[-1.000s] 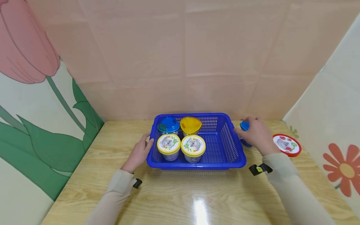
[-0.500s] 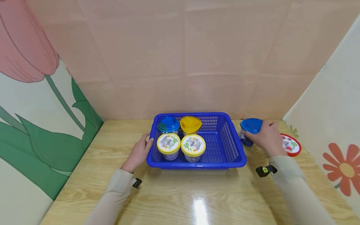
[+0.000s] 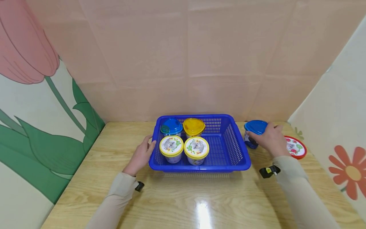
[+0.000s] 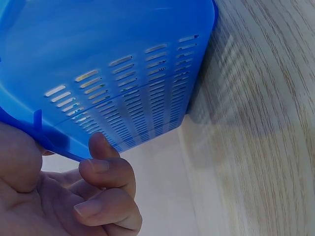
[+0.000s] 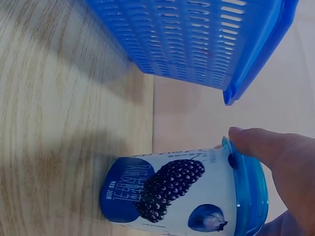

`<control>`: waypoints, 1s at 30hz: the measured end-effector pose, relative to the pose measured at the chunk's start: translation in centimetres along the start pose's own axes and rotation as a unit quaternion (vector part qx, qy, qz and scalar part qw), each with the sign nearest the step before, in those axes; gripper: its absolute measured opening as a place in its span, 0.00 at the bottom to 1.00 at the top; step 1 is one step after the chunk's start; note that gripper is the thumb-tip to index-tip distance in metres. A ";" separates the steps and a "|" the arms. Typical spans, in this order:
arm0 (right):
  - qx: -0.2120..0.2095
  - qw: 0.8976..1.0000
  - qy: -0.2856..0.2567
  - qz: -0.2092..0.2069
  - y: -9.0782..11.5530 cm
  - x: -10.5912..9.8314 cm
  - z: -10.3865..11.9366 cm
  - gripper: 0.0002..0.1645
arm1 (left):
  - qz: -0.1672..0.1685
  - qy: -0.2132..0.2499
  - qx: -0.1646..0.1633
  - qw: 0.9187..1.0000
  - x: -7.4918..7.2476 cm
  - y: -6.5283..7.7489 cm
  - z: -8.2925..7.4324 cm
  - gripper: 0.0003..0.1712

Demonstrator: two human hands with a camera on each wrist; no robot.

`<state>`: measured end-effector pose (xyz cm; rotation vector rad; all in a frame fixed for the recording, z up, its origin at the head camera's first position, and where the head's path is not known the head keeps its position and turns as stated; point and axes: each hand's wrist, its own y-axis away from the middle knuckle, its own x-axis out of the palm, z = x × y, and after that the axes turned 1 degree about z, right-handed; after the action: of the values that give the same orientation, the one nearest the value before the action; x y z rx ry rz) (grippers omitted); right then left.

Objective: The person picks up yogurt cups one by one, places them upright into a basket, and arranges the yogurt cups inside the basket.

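My left hand (image 3: 140,156) holds the left rim of a blue plastic basket (image 3: 200,168), thumb over the edge and fingers curled beneath it in the left wrist view. Outside the basket's right end, a yogurt cup (image 5: 182,191) with blackberry and blueberry pictures stands upright on the table. My right hand (image 3: 271,140) grips its blue lid (image 3: 256,127), with the thumb on the lid's edge in the right wrist view. Inside the basket's left half are two yellow-rimmed cups (image 3: 196,148) in front, with a blue-lidded cup (image 3: 171,126) and an orange-yellow-lidded cup (image 3: 194,126) behind.
A red-rimmed tub (image 3: 295,147) with strawberry pictures on its lid stands right of my right hand, partly hidden by it. The wood-grain table (image 3: 171,200) meets a pinkish back wall (image 3: 183,63). Printed side walls flank it.
My right hand has shifted right on the blue-lidded yogurt cup, uncovering its lid and hiding more of the red-rimmed tub. The left hand and basket stay nearly still.
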<state>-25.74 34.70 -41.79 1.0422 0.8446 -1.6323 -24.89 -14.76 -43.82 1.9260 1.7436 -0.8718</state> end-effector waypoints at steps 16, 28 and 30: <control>0.003 1.000 0.001 -0.007 -0.5 0.4 -0.3 0.75 | 0.005 0.009 -0.002 1.000 -0.1 0.1 0.0 0.29; 0.004 1.000 -0.007 0.000 -0.1 0.1 -0.2 0.74 | 0.004 0.013 0.000 1.000 -0.1 0.2 -0.1 0.29; 0.003 1.000 -0.007 0.004 0.0 0.0 -0.2 0.74 | 0.004 0.014 -0.001 1.000 -0.1 0.2 -0.1 0.30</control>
<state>-25.73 34.88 -41.91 1.0365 0.8255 -1.6342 -24.70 -14.79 -43.73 1.9513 1.7494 -0.8438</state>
